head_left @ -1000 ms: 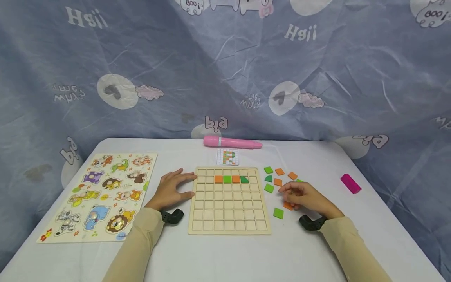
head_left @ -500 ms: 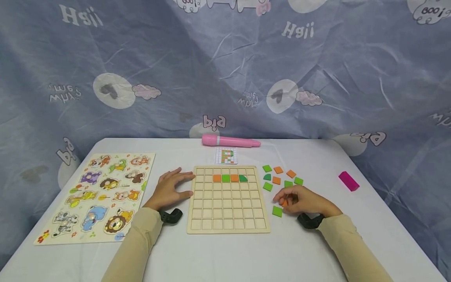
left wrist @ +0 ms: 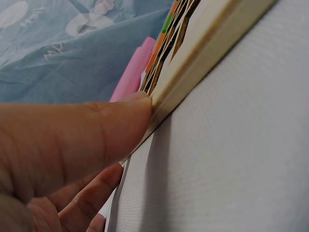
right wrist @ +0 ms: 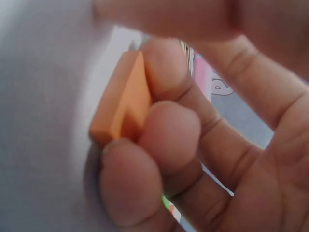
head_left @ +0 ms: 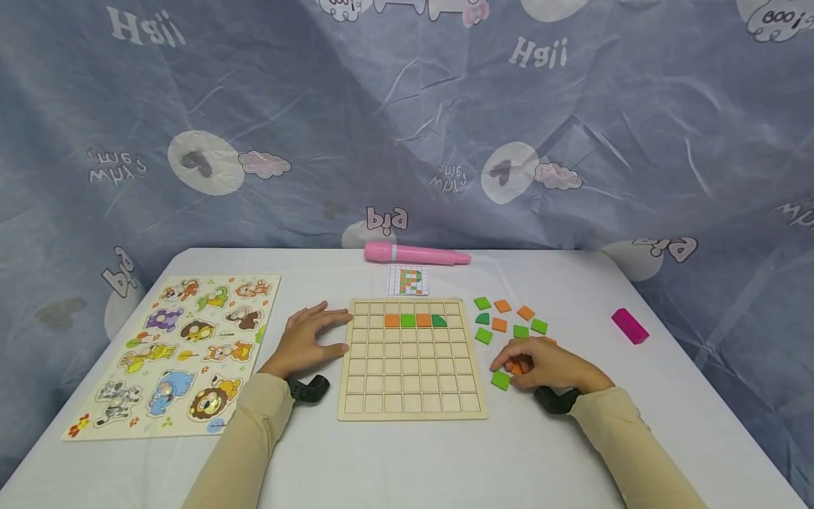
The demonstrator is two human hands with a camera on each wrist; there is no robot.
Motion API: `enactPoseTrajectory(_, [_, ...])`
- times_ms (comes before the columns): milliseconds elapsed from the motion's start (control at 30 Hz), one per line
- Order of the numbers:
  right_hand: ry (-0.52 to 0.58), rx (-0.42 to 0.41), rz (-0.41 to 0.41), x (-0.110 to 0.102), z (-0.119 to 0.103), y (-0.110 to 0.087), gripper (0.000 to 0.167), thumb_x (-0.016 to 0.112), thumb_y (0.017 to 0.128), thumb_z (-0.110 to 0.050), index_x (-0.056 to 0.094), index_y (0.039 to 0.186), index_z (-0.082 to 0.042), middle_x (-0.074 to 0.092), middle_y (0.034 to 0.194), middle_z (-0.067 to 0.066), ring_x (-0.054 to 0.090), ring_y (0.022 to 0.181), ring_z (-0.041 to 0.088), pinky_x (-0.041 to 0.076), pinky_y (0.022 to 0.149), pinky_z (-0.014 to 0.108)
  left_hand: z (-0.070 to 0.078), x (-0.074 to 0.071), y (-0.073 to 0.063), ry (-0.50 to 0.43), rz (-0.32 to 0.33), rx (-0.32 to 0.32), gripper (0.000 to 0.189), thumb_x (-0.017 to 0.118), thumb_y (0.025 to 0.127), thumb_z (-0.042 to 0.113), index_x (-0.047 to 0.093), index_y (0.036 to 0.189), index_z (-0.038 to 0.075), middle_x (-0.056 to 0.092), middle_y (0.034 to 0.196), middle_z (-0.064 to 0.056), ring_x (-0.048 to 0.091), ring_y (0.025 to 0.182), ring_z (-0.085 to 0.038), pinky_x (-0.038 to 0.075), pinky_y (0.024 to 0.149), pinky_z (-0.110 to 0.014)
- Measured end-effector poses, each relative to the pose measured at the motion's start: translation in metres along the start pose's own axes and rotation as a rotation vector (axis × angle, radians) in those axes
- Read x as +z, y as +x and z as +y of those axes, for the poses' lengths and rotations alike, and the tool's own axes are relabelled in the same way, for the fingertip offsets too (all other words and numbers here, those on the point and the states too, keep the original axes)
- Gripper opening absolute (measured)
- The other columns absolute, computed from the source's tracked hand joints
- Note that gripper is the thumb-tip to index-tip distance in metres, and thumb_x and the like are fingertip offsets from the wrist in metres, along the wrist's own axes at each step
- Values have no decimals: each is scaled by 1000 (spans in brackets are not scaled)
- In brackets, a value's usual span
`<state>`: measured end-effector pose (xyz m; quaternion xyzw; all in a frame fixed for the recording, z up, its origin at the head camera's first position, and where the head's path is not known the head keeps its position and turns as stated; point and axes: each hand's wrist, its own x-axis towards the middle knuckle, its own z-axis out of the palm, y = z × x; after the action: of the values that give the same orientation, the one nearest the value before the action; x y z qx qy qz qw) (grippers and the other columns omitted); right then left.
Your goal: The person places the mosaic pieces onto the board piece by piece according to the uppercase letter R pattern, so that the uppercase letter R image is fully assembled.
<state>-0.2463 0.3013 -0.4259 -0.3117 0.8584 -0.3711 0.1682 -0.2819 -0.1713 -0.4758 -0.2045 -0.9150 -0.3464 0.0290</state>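
My left hand [head_left: 308, 344] rests at the left edge of the wooden grid board [head_left: 412, 418], thumb and fingers extended. In the left wrist view its thumb [left wrist: 91, 140] presses the board's side. My right hand [head_left: 540, 364] is right of the board, its curled fingertips against an orange square tile [right wrist: 123, 101]; the thumb stands apart from the tile in the right wrist view. On the board, one row holds an orange tile [head_left: 392, 321], a green tile [head_left: 408, 321], another orange tile and a dark green quarter-round tile [head_left: 439, 322]. A loose green tile [head_left: 500, 380] lies by the right fingertips.
Several loose tiles, such as an orange one [head_left: 526, 312], lie beyond my right hand. Behind the board are a pattern card [head_left: 408, 281] and a pink pen-shaped object [head_left: 416, 254]. An animal puzzle board [head_left: 172, 353] lies left, a magenta block [head_left: 630, 326] far right.
My right hand has moved slightly left and down, its fingers closing over the orange tile and uncovering green tiles behind. The left hand has stayed at the board's edge.
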Motion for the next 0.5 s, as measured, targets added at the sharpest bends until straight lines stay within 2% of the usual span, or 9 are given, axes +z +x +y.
enactPoseTrajectory(200, [9, 44, 20, 0, 2, 4, 22, 85, 85, 1, 78, 105, -4, 62, 85, -6, 50, 68, 4, 43, 60, 18, 0, -1, 0, 0, 4, -1, 57, 83, 90, 27, 70, 143, 12, 61, 156, -12, 33, 158, -47, 13, 129, -67])
enactPoseTrajectory(500, [78, 76, 70, 0, 4, 4, 22, 87, 87, -4, 75, 105, -2, 65, 87, -1, 51, 67, 8, 43, 58, 19, -1, 0, 0, -16, 2, 0, 58, 84, 89, 27, 71, 143, 12, 62, 155, -12, 33, 158, -46, 12, 129, -67])
